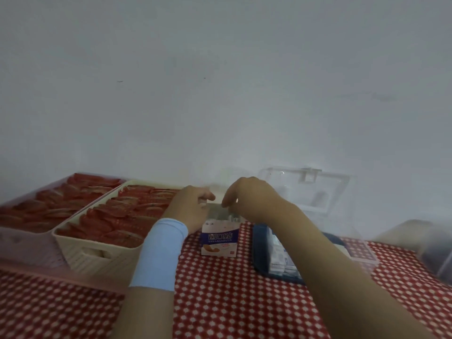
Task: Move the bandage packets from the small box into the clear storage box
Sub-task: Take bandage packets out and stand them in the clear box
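My left hand [193, 204] clamps the small box [219, 241] top; right hand [249, 196] dips inside, grip unclear, packets hidden. Clear storage box [318, 192] sits behind-right of the small box, nearer my right hand.

The small box [219, 237] seemingly reads "创口贴 CHUANGKOUTIE".

Cream basket [80, 259]; pink tray [27, 245]; checked cloth [232, 302]
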Demonstrator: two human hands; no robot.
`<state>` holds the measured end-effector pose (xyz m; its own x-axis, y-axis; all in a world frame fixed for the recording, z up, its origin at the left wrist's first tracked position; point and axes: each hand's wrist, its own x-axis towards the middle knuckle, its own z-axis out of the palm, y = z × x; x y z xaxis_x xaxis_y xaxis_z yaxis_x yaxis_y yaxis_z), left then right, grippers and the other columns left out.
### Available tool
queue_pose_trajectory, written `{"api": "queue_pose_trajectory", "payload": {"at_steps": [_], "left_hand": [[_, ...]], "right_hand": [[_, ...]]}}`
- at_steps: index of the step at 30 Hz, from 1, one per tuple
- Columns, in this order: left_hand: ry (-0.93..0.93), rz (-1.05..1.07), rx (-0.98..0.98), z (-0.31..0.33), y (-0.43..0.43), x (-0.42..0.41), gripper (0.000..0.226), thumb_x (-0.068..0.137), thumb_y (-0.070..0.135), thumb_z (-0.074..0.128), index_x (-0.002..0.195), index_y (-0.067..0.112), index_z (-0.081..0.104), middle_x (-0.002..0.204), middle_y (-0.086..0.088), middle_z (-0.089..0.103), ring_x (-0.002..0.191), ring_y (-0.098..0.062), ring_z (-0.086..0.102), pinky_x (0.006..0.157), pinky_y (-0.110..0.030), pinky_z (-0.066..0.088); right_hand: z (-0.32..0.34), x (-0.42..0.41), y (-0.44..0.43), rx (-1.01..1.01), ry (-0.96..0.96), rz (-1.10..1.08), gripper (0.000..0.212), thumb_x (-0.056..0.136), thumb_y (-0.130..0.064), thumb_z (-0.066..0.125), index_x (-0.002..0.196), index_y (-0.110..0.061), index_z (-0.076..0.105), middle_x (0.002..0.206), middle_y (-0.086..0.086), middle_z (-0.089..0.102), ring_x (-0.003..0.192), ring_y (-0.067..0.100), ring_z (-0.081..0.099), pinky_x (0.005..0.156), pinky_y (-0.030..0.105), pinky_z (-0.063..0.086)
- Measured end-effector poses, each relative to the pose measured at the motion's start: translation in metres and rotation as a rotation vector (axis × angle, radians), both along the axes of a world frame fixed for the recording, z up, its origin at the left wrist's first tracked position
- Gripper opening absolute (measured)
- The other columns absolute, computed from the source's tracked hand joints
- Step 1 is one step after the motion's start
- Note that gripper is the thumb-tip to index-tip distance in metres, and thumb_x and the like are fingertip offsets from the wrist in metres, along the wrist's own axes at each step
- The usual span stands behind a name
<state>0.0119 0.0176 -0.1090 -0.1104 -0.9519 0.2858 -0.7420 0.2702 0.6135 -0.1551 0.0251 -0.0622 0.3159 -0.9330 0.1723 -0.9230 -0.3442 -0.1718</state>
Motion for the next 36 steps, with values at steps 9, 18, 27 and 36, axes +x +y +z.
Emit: {"api": "queue_pose_trajectory", "payload": {"at_steps": [9, 18, 27, 36], "left_hand": [[0.028, -0.036, 0.031, -0.011, -0.015, 0.005, 0.032, 0.096, 0.010, 0.051, 0.118, 0.023, 0.070, 0.118, 0.005, 0.069, 0.091, -0.006, 0.058, 0.084, -0.020, 0.041], [0.110, -0.013, 0.046, -0.006, -0.012, 0.012, 0.035, 0.097, 0.008, 0.044, 0.119, 0.019, 0.068, 0.126, 0.000, 0.067, 0.115, -0.019, 0.060, 0.104, -0.036, 0.046], [0.230, -0.082, 0.028, -0.009, -0.016, 0.008, 0.010, 0.087, 0.035, 0.070, 0.094, 0.028, 0.068, 0.085, 0.015, 0.065, 0.081, -0.003, 0.061, 0.068, -0.019, 0.045], [0.280, -0.013, -0.002, -0.013, -0.018, 0.006, 0.007, 0.086, 0.022, 0.072, 0.088, 0.015, 0.072, 0.085, -0.002, 0.074, 0.079, -0.018, 0.071, 0.074, -0.043, 0.060]], "right_hand": [[-0.016, 0.026, -0.026, 0.120, 0.120, 0.100, 0.018, 0.091, -0.031, 0.064, 0.099, -0.036, 0.079, 0.081, -0.014, 0.065, 0.075, 0.011, 0.062, 0.064, 0.022, 0.047], [-0.024, 0.023, -0.030, 0.090, 0.002, 0.089, 0.016, 0.094, -0.036, 0.064, 0.103, -0.034, 0.078, 0.082, -0.016, 0.067, 0.077, 0.006, 0.062, 0.069, 0.026, 0.052], [-0.026, 0.002, -0.028, -0.073, -0.428, 0.034, 0.010, 0.095, -0.031, 0.066, 0.087, -0.032, 0.073, 0.084, -0.016, 0.068, 0.073, 0.007, 0.066, 0.067, 0.022, 0.054], [-0.039, -0.010, -0.021, -0.005, -0.832, -0.016, 0.028, 0.085, -0.005, 0.076, 0.106, -0.024, 0.074, 0.091, -0.005, 0.071, 0.080, 0.008, 0.068, 0.065, 0.013, 0.054]]}}
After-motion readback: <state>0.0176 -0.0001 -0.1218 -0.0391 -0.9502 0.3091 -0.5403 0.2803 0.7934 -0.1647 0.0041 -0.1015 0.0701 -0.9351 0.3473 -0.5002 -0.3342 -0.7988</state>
